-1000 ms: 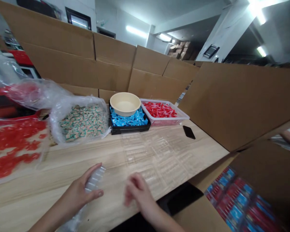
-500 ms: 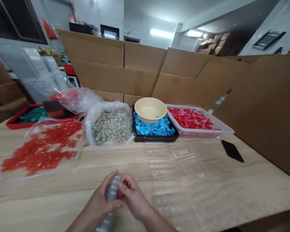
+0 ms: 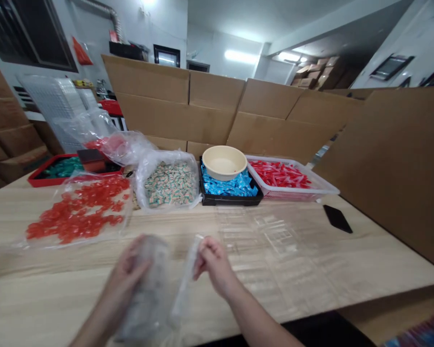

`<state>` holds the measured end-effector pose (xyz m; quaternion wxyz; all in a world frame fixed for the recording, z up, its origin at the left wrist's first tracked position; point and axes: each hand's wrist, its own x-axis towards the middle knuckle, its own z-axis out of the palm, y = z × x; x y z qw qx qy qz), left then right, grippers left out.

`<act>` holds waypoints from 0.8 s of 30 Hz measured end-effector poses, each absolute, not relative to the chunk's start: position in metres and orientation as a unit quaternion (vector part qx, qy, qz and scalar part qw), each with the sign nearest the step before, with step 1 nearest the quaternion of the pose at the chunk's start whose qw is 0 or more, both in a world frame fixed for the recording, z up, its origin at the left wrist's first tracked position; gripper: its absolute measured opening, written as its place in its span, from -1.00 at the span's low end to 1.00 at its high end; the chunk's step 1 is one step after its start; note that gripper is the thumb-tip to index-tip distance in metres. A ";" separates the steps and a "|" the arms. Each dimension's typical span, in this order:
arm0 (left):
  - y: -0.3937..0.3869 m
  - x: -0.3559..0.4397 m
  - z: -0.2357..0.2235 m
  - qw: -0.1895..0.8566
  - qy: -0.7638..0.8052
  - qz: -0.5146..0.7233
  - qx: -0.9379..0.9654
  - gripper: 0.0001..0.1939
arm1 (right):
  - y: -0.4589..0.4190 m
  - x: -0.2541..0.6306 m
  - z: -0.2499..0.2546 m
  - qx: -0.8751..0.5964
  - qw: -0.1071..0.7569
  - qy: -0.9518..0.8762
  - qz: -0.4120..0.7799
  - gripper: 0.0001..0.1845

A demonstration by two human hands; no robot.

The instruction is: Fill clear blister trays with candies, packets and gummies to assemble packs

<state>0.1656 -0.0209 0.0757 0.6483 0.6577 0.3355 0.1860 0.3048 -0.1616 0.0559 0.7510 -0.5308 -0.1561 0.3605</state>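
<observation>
My left hand is closed around a stack of clear plastic trays, smeared by motion over the front of the table. To its right, my right hand pinches the upper end of a single thin clear plastic tray, seen nearly edge-on and tilted. A gap shows between this tray and the stack. On the table right of my right hand lie several clear plastic trays spread out flat.
Behind stand a bag of small green-and-beige packets, a black crate of blue packets under a cream basin, and a white basket of red-and-white sticks. Red pieces lie left; a phone lies right. Cardboard walls the back.
My hands have moved apart. The right hand has drawn one tray off the stack and shifted right; the left hand has moved left with the stack. The view has shifted slightly.
</observation>
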 end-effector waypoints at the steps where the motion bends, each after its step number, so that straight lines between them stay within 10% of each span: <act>1: -0.012 0.159 0.078 0.624 0.358 0.189 0.668 -0.26 | -0.167 0.313 0.053 -0.512 0.783 -0.129 0.329 -0.69; 5: 0.008 0.154 0.072 0.518 0.328 0.155 0.775 -0.29 | -0.180 0.342 0.030 -0.461 0.847 -0.019 0.265 -0.67; 10: -0.001 0.170 0.057 0.457 0.293 0.155 0.826 -0.35 | -0.175 0.313 0.013 -0.549 0.730 0.053 0.403 -0.67; 24: -0.002 0.176 0.052 0.658 0.254 0.076 0.705 -0.14 | -0.093 0.266 0.020 -0.399 0.722 -0.126 0.551 -0.59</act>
